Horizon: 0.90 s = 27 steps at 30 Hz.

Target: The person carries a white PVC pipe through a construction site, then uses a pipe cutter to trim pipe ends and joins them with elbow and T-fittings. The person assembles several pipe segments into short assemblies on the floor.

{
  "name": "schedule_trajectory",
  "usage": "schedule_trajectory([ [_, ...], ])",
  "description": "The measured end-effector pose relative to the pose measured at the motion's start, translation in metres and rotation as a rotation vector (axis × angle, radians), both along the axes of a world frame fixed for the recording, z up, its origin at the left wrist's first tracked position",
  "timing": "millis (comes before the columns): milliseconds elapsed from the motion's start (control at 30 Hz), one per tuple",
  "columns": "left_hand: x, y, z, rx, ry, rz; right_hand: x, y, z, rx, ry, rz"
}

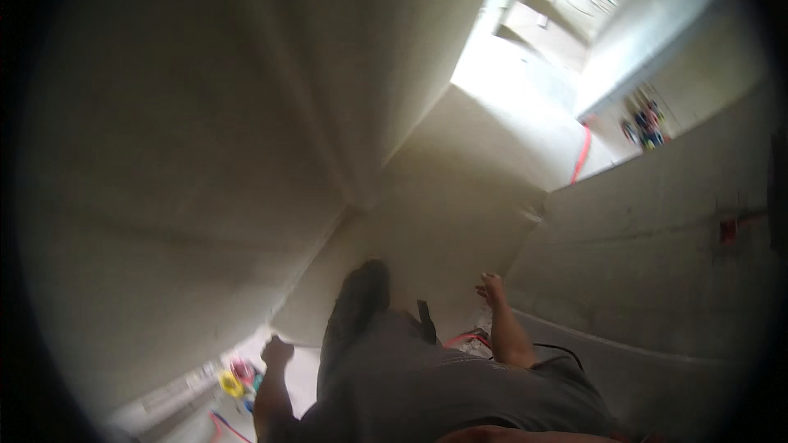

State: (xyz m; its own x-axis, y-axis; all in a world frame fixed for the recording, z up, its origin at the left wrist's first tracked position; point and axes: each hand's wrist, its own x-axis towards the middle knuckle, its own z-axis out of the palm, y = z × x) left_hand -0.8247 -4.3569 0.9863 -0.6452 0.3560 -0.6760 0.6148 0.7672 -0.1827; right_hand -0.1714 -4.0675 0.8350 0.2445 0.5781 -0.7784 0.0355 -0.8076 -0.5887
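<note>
My left hand (277, 351) hangs at my left side near the base of a plastered wall (184, 209). Its fingers are curled into a fist, and no object shows in it. On the other side my right hand (490, 288) is held away from my body over the floor (455, 227). Its fingers are loosely bent and apart, with nothing in them. My leg in dark trousers (360, 286) is stretched forward. A dark strap or tool handle (425, 317) sticks out at my waist; I cannot tell which.
Another wall (615, 258) with a red electrical box (728, 231) stands to the right. A red hose or cable (580, 154) crosses the bright opening ahead, near blurred items (645, 123). Yellow (231, 384) and pink rolls (243, 370) lie at lower left. Red tubing (465, 338) shows beside my waist.
</note>
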Motion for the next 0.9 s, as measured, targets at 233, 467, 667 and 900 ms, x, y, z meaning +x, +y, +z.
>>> schedule_trajectory([
  [233,0.024,0.215,-0.130,0.054,-0.174,-0.290,0.032,0.215,0.039,-0.119,-0.139,-0.077],
  [467,0.054,0.633,-0.154,0.125,-0.271,-0.529,0.098,0.311,0.070,-0.283,-0.222,-0.158],
  [667,0.163,1.082,-0.058,0.457,-0.353,-0.613,0.145,0.428,0.022,-0.294,-0.121,-0.417],
  [900,0.362,1.391,-0.017,0.580,-0.401,-0.674,0.255,0.692,-0.006,-0.396,0.000,-0.522],
])
